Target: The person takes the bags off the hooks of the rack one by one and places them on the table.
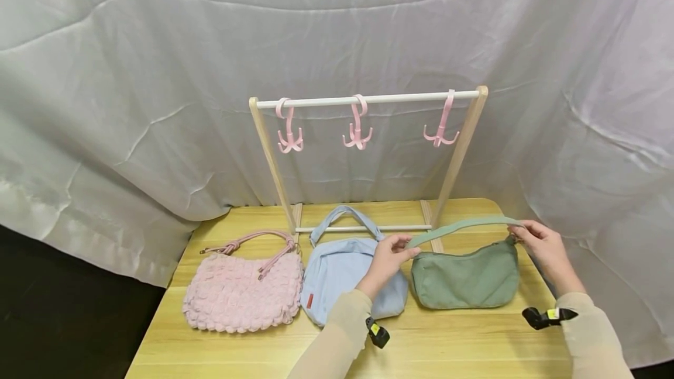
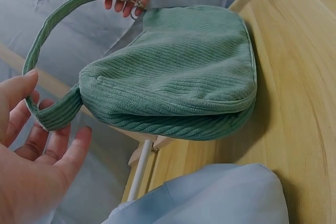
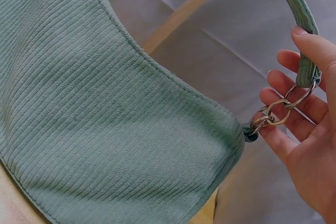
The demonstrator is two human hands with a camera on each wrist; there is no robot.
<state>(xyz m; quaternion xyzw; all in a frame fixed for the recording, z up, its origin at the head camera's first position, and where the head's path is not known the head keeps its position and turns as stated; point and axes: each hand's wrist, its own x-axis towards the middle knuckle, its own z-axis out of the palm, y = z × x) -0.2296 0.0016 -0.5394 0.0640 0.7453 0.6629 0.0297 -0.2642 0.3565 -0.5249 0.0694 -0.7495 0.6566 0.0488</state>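
A green corduroy handbag [image 1: 466, 276] stands on the right part of the table, its strap [image 1: 463, 224] raised in an arch. My left hand [image 1: 388, 259] holds the strap near its left end, thumb on one side and fingers on the other, as the left wrist view shows. At the other end, my right hand [image 1: 542, 247] pinches the strap just above the linked metal rings [image 3: 281, 108] that join it to the bag. A light blue bag [image 1: 337, 274] lies left of the green one, partly hidden behind my left hand and forearm.
A pink ruffled handbag [image 1: 244, 291] lies at the left of the wooden table [image 1: 453, 344]. Behind the bags rises a rack with a white bar [image 1: 326, 102], from which pink hooks [image 1: 357, 127] hang. Grey curtains [image 1: 337, 45] enclose the back and sides.
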